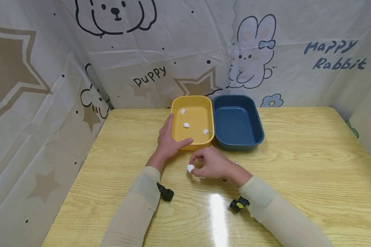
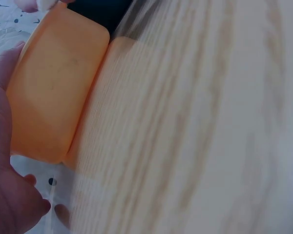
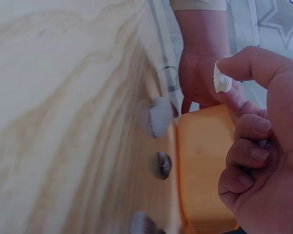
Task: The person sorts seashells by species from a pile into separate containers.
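Below centre, the right hand point(image 1: 214, 162) pinches a shell point(image 1: 190, 168). The left hand point(image 1: 168, 143), thumb and fingers apart, touches a box point(image 1: 194, 137).

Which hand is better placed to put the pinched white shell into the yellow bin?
Probably the right hand: it pinches the white shell close to the yellow bin, while the left hand rests against the bin.

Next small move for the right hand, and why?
Probably raise the pinched white shell over the yellow bin and release it: the right hand holds it just short of that bin, three white shells lie inside, and the left hand rests against its side.
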Available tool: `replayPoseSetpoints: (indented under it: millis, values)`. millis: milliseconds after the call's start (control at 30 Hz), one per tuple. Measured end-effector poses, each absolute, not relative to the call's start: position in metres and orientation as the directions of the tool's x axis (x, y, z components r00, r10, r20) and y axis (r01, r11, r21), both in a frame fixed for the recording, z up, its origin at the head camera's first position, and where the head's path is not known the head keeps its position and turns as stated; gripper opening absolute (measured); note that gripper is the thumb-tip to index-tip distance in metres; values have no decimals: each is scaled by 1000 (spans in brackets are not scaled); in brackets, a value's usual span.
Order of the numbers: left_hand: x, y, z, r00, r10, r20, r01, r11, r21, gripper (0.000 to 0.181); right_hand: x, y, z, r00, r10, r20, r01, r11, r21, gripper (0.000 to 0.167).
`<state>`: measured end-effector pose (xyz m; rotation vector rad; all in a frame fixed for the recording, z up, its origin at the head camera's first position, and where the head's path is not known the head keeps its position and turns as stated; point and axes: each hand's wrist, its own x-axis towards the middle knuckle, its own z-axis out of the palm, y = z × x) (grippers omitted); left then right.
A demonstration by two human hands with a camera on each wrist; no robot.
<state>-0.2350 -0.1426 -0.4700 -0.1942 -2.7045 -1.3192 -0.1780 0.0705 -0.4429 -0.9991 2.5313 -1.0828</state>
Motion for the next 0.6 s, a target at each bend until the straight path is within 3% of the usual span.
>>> replayPoseSetpoints:
  millis: [600]
  values:
    - [-235, -143, -471, -982, 70, 173, 180, 607, 774, 120, -184, 78, -416, -735, -657, 166, -551, 437, -711, 14]
